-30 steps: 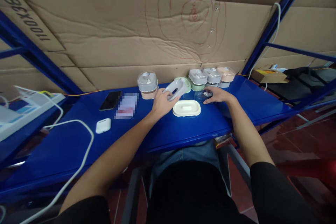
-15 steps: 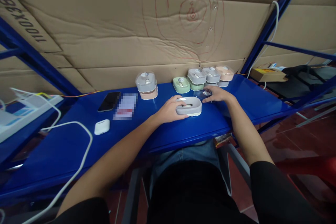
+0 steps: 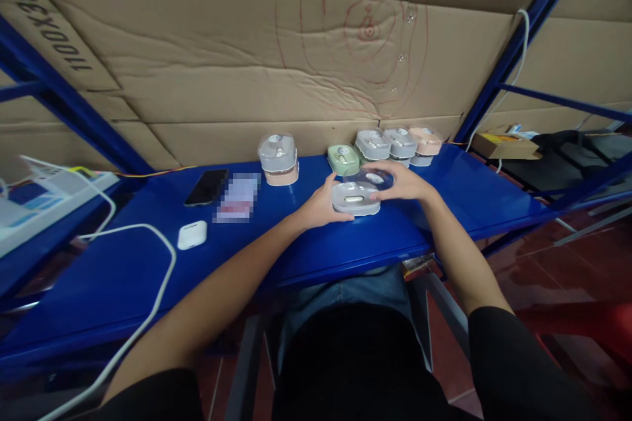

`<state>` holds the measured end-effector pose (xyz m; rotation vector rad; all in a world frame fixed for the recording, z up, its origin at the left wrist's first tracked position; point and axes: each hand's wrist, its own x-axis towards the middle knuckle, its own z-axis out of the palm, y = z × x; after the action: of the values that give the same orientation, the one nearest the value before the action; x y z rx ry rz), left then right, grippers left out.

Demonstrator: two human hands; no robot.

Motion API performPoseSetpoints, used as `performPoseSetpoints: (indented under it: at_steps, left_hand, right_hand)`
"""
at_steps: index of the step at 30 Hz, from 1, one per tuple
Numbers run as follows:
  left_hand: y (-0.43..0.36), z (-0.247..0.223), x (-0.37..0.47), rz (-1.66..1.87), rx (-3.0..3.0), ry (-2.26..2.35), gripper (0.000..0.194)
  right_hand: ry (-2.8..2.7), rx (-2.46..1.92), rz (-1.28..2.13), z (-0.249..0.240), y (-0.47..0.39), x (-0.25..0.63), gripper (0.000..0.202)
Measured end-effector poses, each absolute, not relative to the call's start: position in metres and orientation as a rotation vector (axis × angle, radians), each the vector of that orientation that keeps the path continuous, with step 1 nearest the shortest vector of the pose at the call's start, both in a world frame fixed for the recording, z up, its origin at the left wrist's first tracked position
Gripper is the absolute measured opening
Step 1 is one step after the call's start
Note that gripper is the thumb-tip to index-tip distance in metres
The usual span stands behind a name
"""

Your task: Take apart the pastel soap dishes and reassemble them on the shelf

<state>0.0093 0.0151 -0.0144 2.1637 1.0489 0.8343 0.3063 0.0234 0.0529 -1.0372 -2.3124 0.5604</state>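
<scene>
A small grey oval plastic box (image 3: 355, 208) sits without its cover on the table. A pale elongated piece shows in the middle of its inside. My left hand (image 3: 322, 205) grips the box's left end, thumb on the near side and fingers on the far side. Just over the box's far right rim, my right hand (image 3: 403, 181) holds a clear plastic lid (image 3: 356, 177) with a round sticker, tilted. Its fingertips reach the box's right end; whether lid and box touch is unclear.
Behind the hands stand a green lidded box (image 3: 344, 159) and stacks of grey and peach boxes (image 3: 425, 141). Another stack (image 3: 278, 152) is further left. A phone (image 3: 206, 187), a blurred-out card (image 3: 237, 197), a white earbud case (image 3: 192, 235) and a white cable (image 3: 165, 276) lie left.
My right hand has brought the clear lid leftward from beside the box to over its far right rim. My left hand keeps its grip on the box.
</scene>
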Motion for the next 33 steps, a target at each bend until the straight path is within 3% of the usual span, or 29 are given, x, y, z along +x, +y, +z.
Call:
performPoseSetpoints:
  at_steps: [4, 9, 17, 24, 29, 33]
  left_hand:
    - [0.022, -0.018, 0.01, 0.857, 2.08, 1.06, 0.145]
    - [0.024, -0.017, 0.008, 0.819, 2.085, 1.122, 0.142]
    - [0.026, -0.01, 0.003, 0.823, 2.206, 1.068, 0.107]
    - [0.033, -0.002, -0.006, 0.741, 2.234, 1.11, 0.102]
    - [0.04, -0.006, -0.013, 0.719, 2.278, 1.335, 0.103]
    - [0.036, -0.007, -0.01, 0.562, 2.464, 1.506, 0.078]
  right_hand:
    - [-2.429, -0.907, 0.498, 0.045, 0.02, 0.281, 0.089]
    - [-2.462, -0.848, 0.484, 0.032, 0.026, 0.272, 0.091]
    - [-2.503, -0.837, 0.459, 0.027, 0.026, 0.275, 0.085]
    - [-2.526, -0.832, 0.44, 0.015, 0.037, 0.285, 0.106]
    - [-2.381, -1.095, 0.198, 0.016, 0.032, 0.276, 0.102]
    - [-2.105, -1.302, -0.11, 0.036, 0.032, 0.256, 0.1]
